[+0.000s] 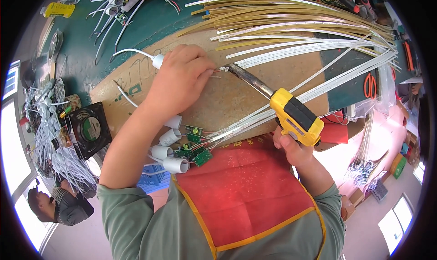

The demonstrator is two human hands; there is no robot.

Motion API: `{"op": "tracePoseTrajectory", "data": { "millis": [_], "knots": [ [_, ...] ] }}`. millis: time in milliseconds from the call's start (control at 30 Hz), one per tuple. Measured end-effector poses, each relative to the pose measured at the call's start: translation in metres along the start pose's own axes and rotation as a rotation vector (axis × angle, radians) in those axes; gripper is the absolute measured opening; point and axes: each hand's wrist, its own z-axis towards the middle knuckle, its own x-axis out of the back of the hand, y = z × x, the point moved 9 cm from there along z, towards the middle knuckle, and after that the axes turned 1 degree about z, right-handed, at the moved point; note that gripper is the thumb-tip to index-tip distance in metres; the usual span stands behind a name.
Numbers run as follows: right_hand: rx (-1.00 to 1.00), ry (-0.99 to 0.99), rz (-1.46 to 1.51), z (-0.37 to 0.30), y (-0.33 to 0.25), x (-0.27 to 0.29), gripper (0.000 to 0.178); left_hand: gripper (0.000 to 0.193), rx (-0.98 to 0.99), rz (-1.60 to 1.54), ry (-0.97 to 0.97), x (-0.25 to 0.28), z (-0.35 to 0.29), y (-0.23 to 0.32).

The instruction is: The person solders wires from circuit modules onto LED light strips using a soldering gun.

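My left hand (180, 80) is closed above the cardboard, its thumb and fingers pinching thin wires (218, 70). A white plastic end cap with a cord (158, 61) sticks out from under this hand; what lies beneath the palm is hidden. My right hand (293, 150) grips the handle of a yellow and black soldering gun (297, 118). The iron's dark tip touches or nearly touches the end of a white LED strip (255, 59) beside the pinched wires. Nearer me, several white caps (175, 165) and green circuit boards (203, 157) are wired to other strips (255, 117).
A cardboard sheet (255, 89) covers part of the green table (150, 25). Tan and white strips (282, 14) fan out at the back. A black fan (89, 129) and bundled white cords (43, 137) stand left. Orange-handled scissors (369, 86) lie right. Another person (61, 203) is at far left.
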Motion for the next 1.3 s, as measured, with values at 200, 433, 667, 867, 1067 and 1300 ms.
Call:
{"op": "tracePoseTrajectory", "data": {
  "millis": [200,433,667,867,1067,1300],
  "knots": [
    [0.016,-0.005,-0.03,0.001,-0.004,-0.001,0.05,0.009,0.146,-0.036,-0.127,-0.008,0.005,-0.008],
    [0.036,-0.025,-0.062,0.002,-0.005,-0.002,0.048,0.008,0.157,-0.003,-0.126,-0.011,0.007,-0.009],
    [0.037,0.0,-0.064,0.002,-0.006,-0.004,0.046,0.008,0.128,-0.004,-0.142,-0.011,0.008,-0.008],
    [0.027,-0.023,-0.078,0.004,-0.007,-0.005,0.041,0.007,0.138,0.001,-0.17,-0.013,0.01,-0.009],
    [0.027,-0.023,-0.095,0.005,-0.007,-0.005,0.04,0.007,0.129,0.012,-0.177,-0.013,0.011,-0.008],
    [0.06,-0.016,-0.104,0.004,-0.008,-0.005,0.048,0.007,0.144,0.015,-0.2,-0.014,0.012,-0.008]
  ]
}}
